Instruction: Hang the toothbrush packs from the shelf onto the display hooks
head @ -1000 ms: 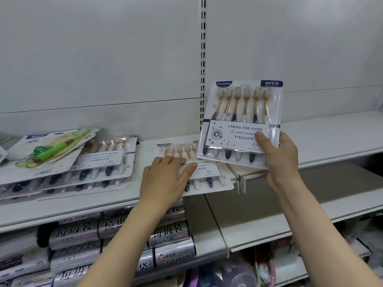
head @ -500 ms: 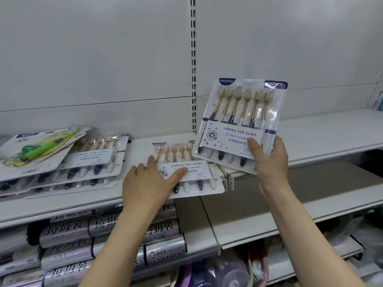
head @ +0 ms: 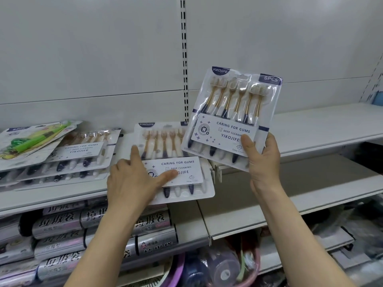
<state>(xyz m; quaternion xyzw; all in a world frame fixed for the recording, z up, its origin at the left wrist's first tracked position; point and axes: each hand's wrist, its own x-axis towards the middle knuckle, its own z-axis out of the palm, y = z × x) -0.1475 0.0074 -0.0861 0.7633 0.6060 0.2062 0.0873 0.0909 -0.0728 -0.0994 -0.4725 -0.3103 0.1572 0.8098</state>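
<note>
Right of centre in the frame, the right hand [head: 262, 160] grips a six-piece toothbrush pack [head: 232, 117] by its lower right corner, thumb curled over the front label, holding it upright and slightly tilted above the white shelf [head: 323, 129]. Just left of it, a second toothbrush pack [head: 182, 172] lies flat on the shelf, its front edge overhanging the lip; the left hand [head: 132, 183] rests on it with fingers spread, the thumb pressing the label and the index finger stretched along its left side. At the left edge of the frame sits a stack of toothbrush packs [head: 80, 160], topped by a pack with a green toothbrush [head: 31, 141]. Lower left, silver bag rolls [head: 60, 224] fill the shelf beneath.
</note>
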